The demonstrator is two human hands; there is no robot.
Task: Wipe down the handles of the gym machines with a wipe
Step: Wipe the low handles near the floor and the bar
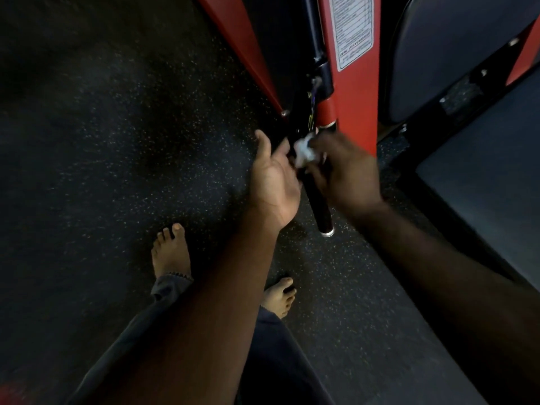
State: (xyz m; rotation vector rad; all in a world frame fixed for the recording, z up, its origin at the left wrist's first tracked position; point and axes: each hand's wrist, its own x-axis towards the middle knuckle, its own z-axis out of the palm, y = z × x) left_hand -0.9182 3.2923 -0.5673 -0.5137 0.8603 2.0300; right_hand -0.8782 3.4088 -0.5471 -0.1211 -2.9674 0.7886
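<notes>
Handle (318, 200): we saw a black grip with a silver end cap, slanting down from the red frame (355, 106) of the gym machine, its lower end free above the floor (131, 141).

Wipe (304, 150): a small white crumpled wad, pressed against the upper part of the handle, just below the point where the black grip met a red sleeve with a silver ring.

Right hand (344, 173): we held it over the handle from the right side, fingers curled down on the wipe and pinching it against the grip. This hand was blurred, so we could not tell the exact finger placement.

Left hand (274, 176): we held it open, palm turned toward the handle, thumb raised and fingers reaching behind the grip near the wipe. Whether the fingertips touched the handle or the wipe we could not tell.

Label (352, 30): a white printed sticker on the red frame, text too small to read.

Seat pads (455, 48): dark padded cushions at the right, one upright beyond the frame and one flatter and nearer, set in a black frame.

Floor: dark speckled rubber matting.

Feet (171, 252): two bare feet on the floor below the forearms, with dark trouser legs (163, 331) above them.
</notes>
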